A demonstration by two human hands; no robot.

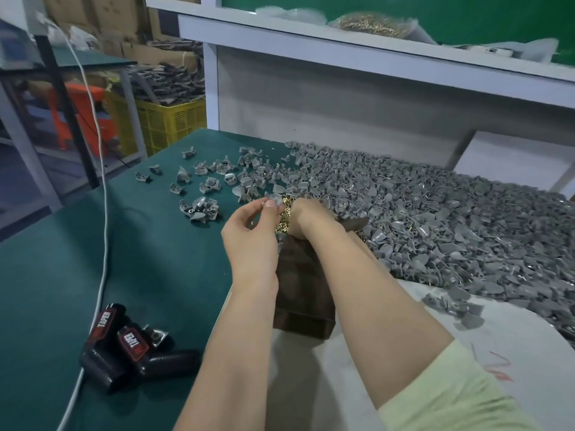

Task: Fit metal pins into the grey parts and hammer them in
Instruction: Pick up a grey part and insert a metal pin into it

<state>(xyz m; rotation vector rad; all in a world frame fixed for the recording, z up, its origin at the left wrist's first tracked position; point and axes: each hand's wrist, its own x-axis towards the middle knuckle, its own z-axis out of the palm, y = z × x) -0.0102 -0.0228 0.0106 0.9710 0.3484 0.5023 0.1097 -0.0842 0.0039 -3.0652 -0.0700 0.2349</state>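
My left hand (252, 231) pinches one grey part (273, 199) between thumb and fingertips above the green table. My right hand (309, 217) is curled just to its right, over a small heap of brass pins (286, 213); I cannot tell whether it holds a pin. A dark wooden block (303, 293) lies under my forearms. A huge pile of grey parts (435, 222) covers the table's right side. Loose grey parts (208, 185) lie scattered to the left of my hands. No hammer shows.
Dark battery-like packs with red labels (124, 346) lie at the front left beside a white cable (104, 213). A bag of brass pins (370, 24) sits on the shelf above. A yellow crate (171, 119) of parts stands beyond the table's left edge.
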